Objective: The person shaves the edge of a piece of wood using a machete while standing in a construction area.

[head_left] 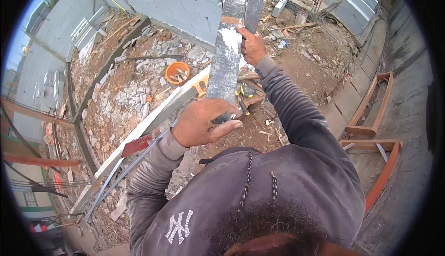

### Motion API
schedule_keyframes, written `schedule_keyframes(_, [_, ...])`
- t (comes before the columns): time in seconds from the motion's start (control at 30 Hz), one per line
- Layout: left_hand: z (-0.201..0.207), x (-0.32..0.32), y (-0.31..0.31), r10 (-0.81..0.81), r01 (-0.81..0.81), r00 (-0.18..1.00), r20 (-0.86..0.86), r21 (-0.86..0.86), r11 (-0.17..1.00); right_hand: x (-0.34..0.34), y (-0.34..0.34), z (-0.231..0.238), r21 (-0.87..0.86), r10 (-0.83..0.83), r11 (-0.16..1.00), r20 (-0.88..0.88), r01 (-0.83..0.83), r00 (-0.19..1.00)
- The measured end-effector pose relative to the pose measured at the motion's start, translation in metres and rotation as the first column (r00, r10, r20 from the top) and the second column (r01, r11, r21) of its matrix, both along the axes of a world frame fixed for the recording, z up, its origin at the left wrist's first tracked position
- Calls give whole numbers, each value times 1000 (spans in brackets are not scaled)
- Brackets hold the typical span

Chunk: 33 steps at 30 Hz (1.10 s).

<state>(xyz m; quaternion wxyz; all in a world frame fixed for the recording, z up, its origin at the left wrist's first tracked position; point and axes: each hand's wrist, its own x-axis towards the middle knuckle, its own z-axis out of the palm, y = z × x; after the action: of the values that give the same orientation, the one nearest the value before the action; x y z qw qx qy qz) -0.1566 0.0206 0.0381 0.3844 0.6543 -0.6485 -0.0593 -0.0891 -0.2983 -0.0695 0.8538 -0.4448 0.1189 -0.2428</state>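
A long, dark grey board point(221, 66) with white smears stretches away in front of me. My left hand point(201, 122) is closed round its near end, thumb and fingers bent about the edge. Farther along, my right hand point(253, 47) grips the board's right edge. Beside that hand, a second dark, flat strip point(255, 8) angles out to the right; where it meets the board is hidden. Just left of the board shows the yellow-orange handle of a saw point(200, 87). A black and yellow tape measure point(247, 89) lies to its right, on a piece of wood.
Rubble and broken stones point(132, 96) cover the ground. An orange bucket point(177, 72) holds scraps. A long white-edged beam point(153, 117) slants along my left. Grey block walls point(171, 6) stand behind; wooden frames point(371, 103) lean at the right near a concrete wall point(412, 94).
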Motion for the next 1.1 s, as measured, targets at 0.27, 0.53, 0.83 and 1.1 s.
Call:
schedule_keyframes(0.27, [40,97,-58,393,-544,823,-411,-367,755,-37,52,1,-430,-85,892,137,137,987])
schedule_keyframes(0.53, [45,144,-82,62,-435,738,-672,-403,806,-72,107,-100,-414,-188,882,123,223,974])
schedule_keyframes(0.83, [-59,138,-82,173,-484,747,-642,-347,803,-190,43,-173,-509,-374,852,-428,123,823])
schedule_keyframes(1.1, [-48,143,-73,276,-379,890,-362,-253,890,-204,84,-127,-493,-271,864,-287,100,919])
